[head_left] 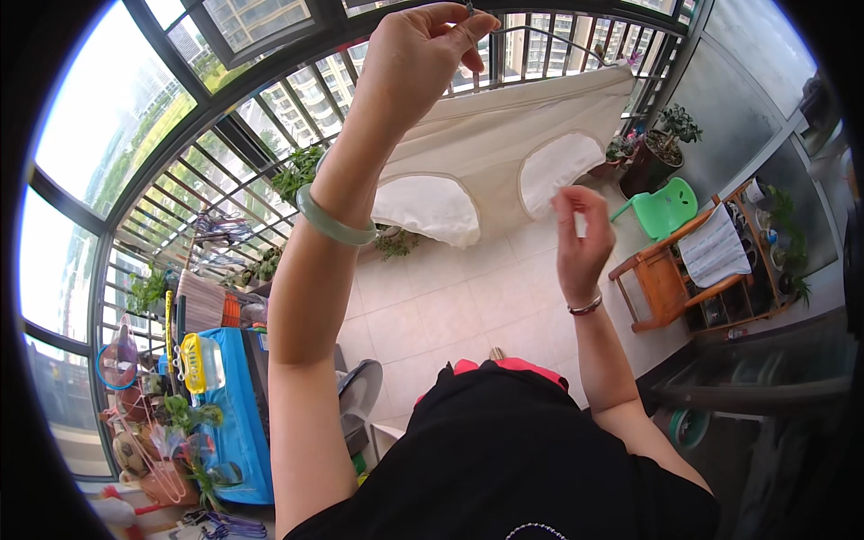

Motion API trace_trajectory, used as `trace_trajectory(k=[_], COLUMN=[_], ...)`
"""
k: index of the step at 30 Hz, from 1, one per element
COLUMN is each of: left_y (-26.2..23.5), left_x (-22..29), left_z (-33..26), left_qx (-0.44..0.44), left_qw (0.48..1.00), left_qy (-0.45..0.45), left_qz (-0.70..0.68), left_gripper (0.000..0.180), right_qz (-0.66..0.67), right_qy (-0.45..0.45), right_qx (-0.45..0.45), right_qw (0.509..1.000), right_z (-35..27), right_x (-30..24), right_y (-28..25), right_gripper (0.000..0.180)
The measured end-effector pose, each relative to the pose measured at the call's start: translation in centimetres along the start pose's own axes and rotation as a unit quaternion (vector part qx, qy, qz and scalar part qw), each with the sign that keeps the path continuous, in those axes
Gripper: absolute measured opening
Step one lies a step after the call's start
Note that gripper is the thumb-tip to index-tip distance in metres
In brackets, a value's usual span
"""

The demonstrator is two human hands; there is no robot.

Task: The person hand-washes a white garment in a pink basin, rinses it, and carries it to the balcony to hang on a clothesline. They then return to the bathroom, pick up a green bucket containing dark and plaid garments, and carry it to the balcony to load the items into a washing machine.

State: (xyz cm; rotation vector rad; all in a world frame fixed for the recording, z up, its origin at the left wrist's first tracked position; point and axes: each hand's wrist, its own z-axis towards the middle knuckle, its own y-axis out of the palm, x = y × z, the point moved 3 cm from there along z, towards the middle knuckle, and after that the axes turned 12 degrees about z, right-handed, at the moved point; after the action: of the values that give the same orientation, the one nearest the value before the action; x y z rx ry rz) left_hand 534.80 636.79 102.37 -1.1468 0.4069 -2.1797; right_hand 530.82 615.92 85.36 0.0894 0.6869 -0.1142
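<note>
The left hand is pinching a hanger carrying cream underwear (raised high); the right hand is pinching its hem.

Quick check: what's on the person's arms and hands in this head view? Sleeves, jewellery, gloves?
Both forearms are bare, no sleeves or gloves in view. The left hand has a smooth, pale green bangle round the wrist. The right hand has a thin dark bracelet with a reddish tint at the wrist. No rings can be made out. A black top shows below.
</note>
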Motion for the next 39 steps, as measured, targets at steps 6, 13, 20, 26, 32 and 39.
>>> trace_trajectory(k=[6,13,20,26,32,39], left_y=[0.6,2.7,5.0,8.3,10.7,15.1], left_x=[0.6,1.4,1.8,3.1,5.8,10.6], left_z=[0.5,0.2,1.5,2.4,4.3,8.2], left_qx=[-0.056,-0.121,-0.066,-0.073,-0.064,-0.072], left_qw=[0.990,0.935,0.915,0.913,0.912,0.904], left_qy=[-0.037,-0.105,-0.102,-0.054,-0.020,0.028], left_qz=[-0.122,-0.316,-0.385,-0.397,-0.405,-0.421], left_gripper=[0.028,0.035,0.026,0.023,0.025,0.021], right_qz=[-0.210,-0.264,-0.163,0.249,0.056,-0.062], right_qy=[0.018,0.078,0.101,0.198,0.069,0.013], right_qx=[-0.067,-0.003,-0.015,0.210,0.117,0.105], right_qw=[0.975,0.961,0.981,0.925,0.989,0.992], right_z=[-1.6,-2.2,-4.1,-1.8,4.5,9.4], right_x=[2.8,7.1,6.8,1.5,-3.1,-2.8], right_y=[6.0,4.0,-0.6,-6.6,-11.6,-17.2], right_gripper=[0.033,0.020,0.020,0.056,0.048,0.031])
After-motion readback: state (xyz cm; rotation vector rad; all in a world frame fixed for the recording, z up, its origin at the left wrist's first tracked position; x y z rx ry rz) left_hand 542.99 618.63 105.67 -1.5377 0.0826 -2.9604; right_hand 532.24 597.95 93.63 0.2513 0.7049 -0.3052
